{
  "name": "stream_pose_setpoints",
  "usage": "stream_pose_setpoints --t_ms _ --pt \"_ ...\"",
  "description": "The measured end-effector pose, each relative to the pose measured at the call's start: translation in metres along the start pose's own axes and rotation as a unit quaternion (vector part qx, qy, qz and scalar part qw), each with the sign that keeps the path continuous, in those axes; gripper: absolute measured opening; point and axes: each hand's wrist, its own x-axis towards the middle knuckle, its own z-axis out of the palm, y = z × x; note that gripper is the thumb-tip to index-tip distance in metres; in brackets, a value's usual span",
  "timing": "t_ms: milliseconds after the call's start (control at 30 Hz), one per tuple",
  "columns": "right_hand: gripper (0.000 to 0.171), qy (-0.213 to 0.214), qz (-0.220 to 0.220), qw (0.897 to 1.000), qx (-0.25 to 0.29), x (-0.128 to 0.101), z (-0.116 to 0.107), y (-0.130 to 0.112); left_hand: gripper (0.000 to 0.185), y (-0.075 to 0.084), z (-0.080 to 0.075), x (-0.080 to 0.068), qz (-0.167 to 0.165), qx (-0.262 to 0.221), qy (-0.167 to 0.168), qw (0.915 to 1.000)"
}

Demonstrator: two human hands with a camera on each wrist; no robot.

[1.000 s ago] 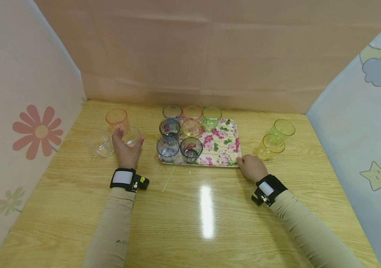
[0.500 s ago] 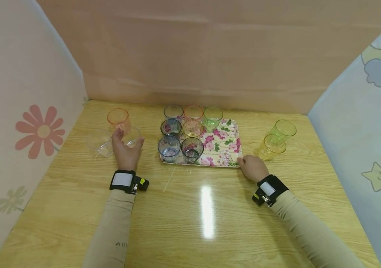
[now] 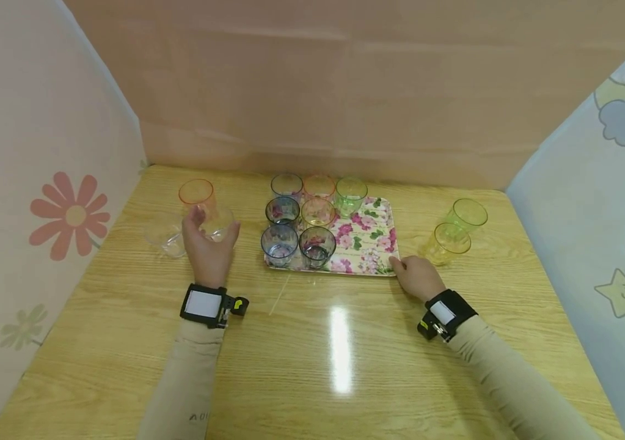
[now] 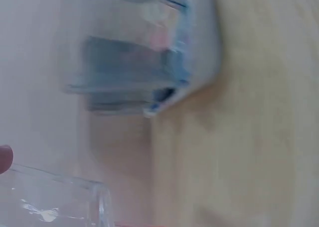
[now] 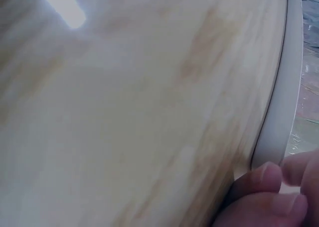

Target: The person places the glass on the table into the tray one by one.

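Observation:
My left hand [image 3: 209, 243] grips a small clear glass [image 3: 219, 221] on the wooden table, left of the floral tray [image 3: 369, 244]. The thumb and fingers curl round its sides. The left wrist view is blurred and shows the clear glass [image 4: 55, 202] close by and blue glasses [image 4: 134, 53] on the tray beyond. My right hand [image 3: 415, 275] rests at the tray's near right corner, fingers curled and pinching the tray's edge. The right wrist view shows my fingertips [image 5: 264, 187] against the tray's white rim [image 5: 281, 112]. Several coloured glasses stand on the left part of the tray.
An orange glass [image 3: 197, 194] and another clear glass [image 3: 165, 235] stand just beyond and left of my left hand. A green glass [image 3: 467, 214] and a yellow glass [image 3: 448, 243] stand right of the tray. Cloth-covered walls enclose the table on three sides.
My left hand has closed a little more round the clear glass and shifted slightly right. The right hand has stayed at the tray corner.

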Motion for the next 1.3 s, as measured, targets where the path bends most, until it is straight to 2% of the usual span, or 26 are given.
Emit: stream_pose_setpoints --t_ms 200,300,433,567,633,733,833,967,1133,1200,1300 --pt "0.059 0.0 0.027 1.0 0.009 -0.002 -0.001 -0.002 0.079 0.023 -0.003 -0.005 0.037 -0.026 -0.013 0.9989" --pt "0.056 0.019 0.033 0.999 0.002 -0.001 -0.003 -0.003 0.079 0.034 -0.004 -0.008 0.049 -0.044 -0.026 0.9975" --pt "0.047 0.069 0.024 0.997 -0.004 0.0 -0.003 -0.006 0.079 0.046 -0.002 -0.013 0.061 -0.06 -0.045 0.9953" --pt "0.036 0.153 -0.023 0.988 0.006 0.001 -0.002 -0.016 0.081 0.054 0.001 -0.02 0.082 -0.064 -0.07 0.9921" --pt "0.031 0.206 -0.056 0.976 0.029 0.001 -0.002 -0.024 0.083 0.057 0.002 -0.023 0.092 -0.065 -0.089 0.9896" --pt "0.025 0.266 -0.099 0.954 0.095 0.001 -0.002 -0.037 0.088 0.061 0.004 -0.027 0.106 -0.068 -0.126 0.984" --pt "0.023 0.276 -0.14 0.931 0.192 -0.002 -0.004 -0.052 0.095 0.065 0.005 -0.032 0.116 -0.072 -0.175 0.975" --pt "0.031 0.238 -0.196 0.898 0.315 -0.009 -0.005 -0.073 0.103 0.072 0.009 -0.04 0.124 -0.072 -0.242 0.9596" --pt "0.046 0.165 -0.267 0.85 0.423 -0.019 -0.003 -0.098 0.102 0.078 0.02 -0.053 0.109 -0.087 -0.307 0.9415" --pt "0.054 0.136 -0.288 0.839 0.44 -0.023 -0.001 -0.106 0.097 0.079 0.024 -0.058 0.108 -0.104 -0.323 0.9343" --pt "0.069 0.09 -0.305 0.83 0.459 -0.029 0.002 -0.116 0.092 0.078 0.031 -0.066 0.117 -0.114 -0.34 0.9262"
